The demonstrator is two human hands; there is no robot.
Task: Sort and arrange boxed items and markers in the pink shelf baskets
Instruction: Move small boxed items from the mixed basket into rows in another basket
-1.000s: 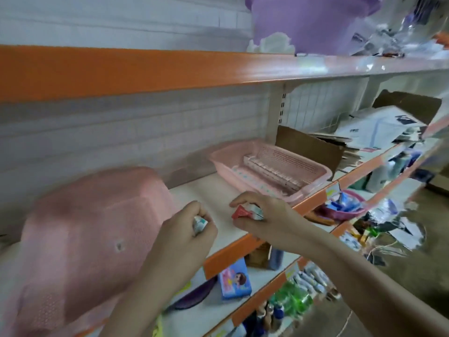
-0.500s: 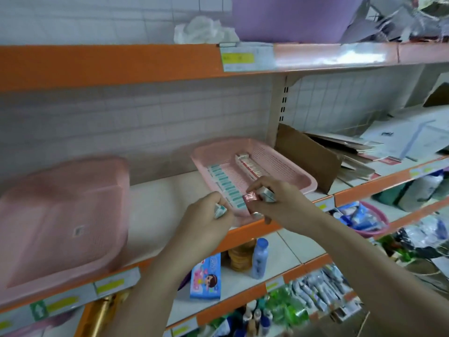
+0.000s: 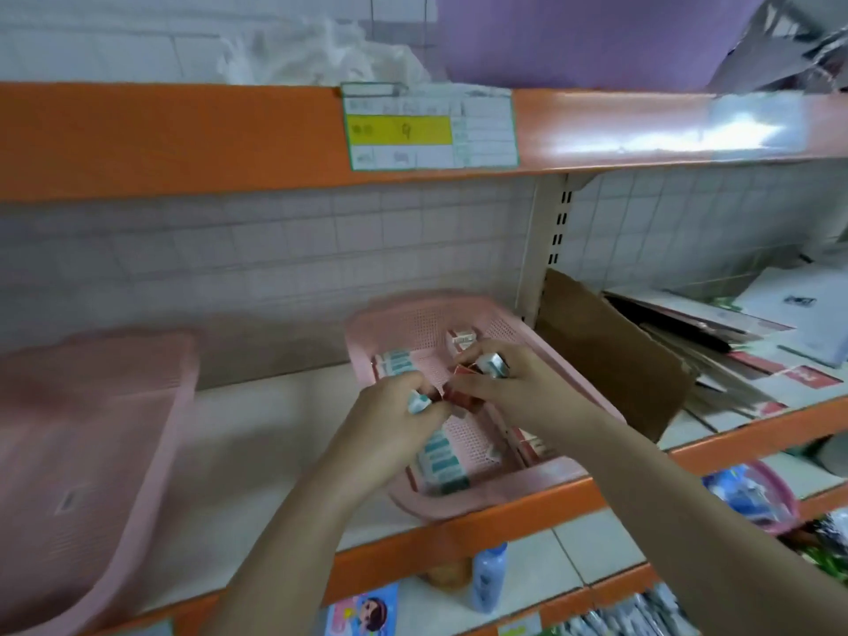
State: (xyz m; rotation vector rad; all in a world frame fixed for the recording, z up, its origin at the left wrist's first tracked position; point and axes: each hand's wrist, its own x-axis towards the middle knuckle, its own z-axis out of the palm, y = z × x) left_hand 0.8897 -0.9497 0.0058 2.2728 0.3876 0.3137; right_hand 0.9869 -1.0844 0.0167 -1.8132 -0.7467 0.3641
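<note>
A: Head view, item one: pink basket (image 3: 459, 309) on the middle shelf (image 3: 284, 420), upright. Contents?

B: Row of teal-and-white boxes (image 3: 440, 461) along its left side, red-and-white boxes (image 3: 527, 445) along its right, one more red-and-white box (image 3: 463, 339) at the back. Both hands hang over the middle and hide part of each row.

A: Hands?

B: Left hand (image 3: 394, 415), fingers curled round a small teal-and-white box (image 3: 417, 401). Right hand (image 3: 514, 387), fingers pinching a red box (image 3: 463, 374) with a silvery box (image 3: 491, 362) held above it. The two hands nearly touch.

A: Surroundings?

B: Second pink basket (image 3: 92, 452), overturned, well apart at the left. Cardboard sheet (image 3: 610, 351) leaning just beside the right wall of the upright basket; papers (image 3: 734, 342) heaped behind it. Price label (image 3: 431, 128) on the orange shelf edge above; purple tub (image 3: 596, 39) on top. Blue bottle (image 3: 488, 576) on the shelf below.

A: Change from half a second ago?

B: Both hands have moved further in over the basket and closer together; grips unchanged. The view has shifted right, so the overturned basket sits nearer the left edge.
</note>
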